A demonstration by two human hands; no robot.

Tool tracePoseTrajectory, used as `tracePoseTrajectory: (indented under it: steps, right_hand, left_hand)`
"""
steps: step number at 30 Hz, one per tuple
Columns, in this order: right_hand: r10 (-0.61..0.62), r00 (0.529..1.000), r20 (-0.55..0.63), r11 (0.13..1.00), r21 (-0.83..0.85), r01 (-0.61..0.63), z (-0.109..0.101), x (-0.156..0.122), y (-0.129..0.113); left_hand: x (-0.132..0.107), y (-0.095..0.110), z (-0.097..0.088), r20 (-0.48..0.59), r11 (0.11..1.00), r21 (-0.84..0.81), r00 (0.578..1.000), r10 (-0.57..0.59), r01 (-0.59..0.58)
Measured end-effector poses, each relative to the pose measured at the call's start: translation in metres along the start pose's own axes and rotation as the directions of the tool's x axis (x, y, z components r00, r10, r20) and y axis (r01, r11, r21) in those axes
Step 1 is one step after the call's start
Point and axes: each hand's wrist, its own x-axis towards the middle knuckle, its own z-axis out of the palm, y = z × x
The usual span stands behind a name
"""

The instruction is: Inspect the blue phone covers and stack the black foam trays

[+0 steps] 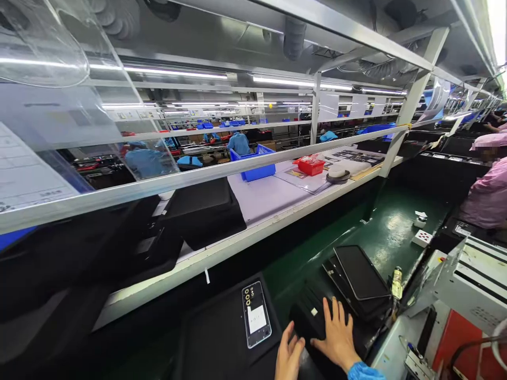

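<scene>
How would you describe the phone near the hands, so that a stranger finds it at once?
Start at the green belt, then go to the black mat at its near end. The phone lies flat there, back up, just left of the left hand. Only it has a white label and ringed camera lenses.

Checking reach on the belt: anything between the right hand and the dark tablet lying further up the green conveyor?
Nothing visible. The right hand lies flat on a black block; the tablet sits just beyond the fingertips on a dark tray, with no object between. A small bottle stands off to the tablet's right, clear of that line. The left hand rests beside it.
</scene>
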Motion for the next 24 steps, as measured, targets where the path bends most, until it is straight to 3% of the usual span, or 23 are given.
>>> tracePoseTrajectory:
  steps: [5, 10, 14, 19, 24]
  right_hand:
    - [-0.072, 0.997, 0.021, 0.996, 0.046, 0.071, 0.008, -0.005, 0.005]
    - [-0.089, 0.995, -0.045, 0.988, 0.122, 0.094, 0.011, -0.006, 0.014]
    - [-0.113, 0.992, -0.060, 0.967, 0.224, 0.124, 0.018, -0.005, 0.025]
    - [-0.114, 0.989, -0.096, 0.951, 0.277, 0.137, 0.020, -0.002, 0.033]
    - [-0.095, 0.992, -0.081, 0.956, 0.271, 0.114, 0.021, 0.002, 0.031]
  left_hand:
    - [-0.003, 0.008, 0.005, 0.044, 0.994, 0.094, 0.998, 0.053, -0.057]
    - [0.034, 0.042, 0.025, 0.048, 0.929, 0.315, 0.980, 0.191, -0.196]
    - [0.064, 0.061, 0.043, 0.149, 0.829, 0.488, 0.962, 0.231, -0.274]
    - [0.075, 0.057, 0.054, 0.222, 0.728, 0.619, 0.955, 0.198, -0.294]
    - [0.080, 0.048, 0.048, 0.175, 0.677, 0.692, 0.969, 0.176, -0.248]
